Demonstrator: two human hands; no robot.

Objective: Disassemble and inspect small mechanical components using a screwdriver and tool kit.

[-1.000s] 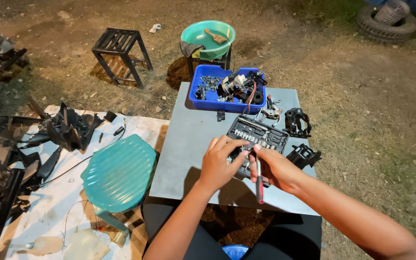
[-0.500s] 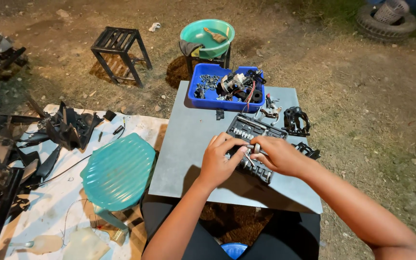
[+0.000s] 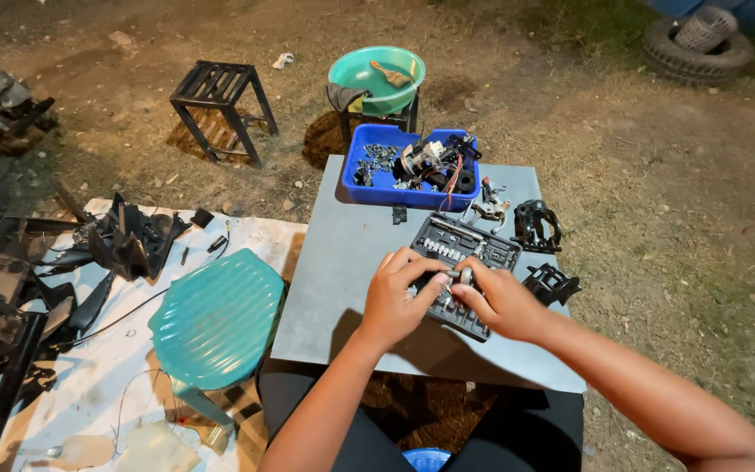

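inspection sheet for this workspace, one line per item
surface: grey table top set outdoors on bare dirt.
job's things: open black socket set case lying on the table; a small metal piece held over it.
clutter: blue tray of parts, black parts to the right of the case.
grippers: left hand rests on the case's near end; right hand pinches the metal piece.
cables: red and black wires in the blue tray; thin black cable across the white sheet.
surroundings: teal stool, green basin on a stand, black metal stool, tyre, dark scooter panels on the sheet.
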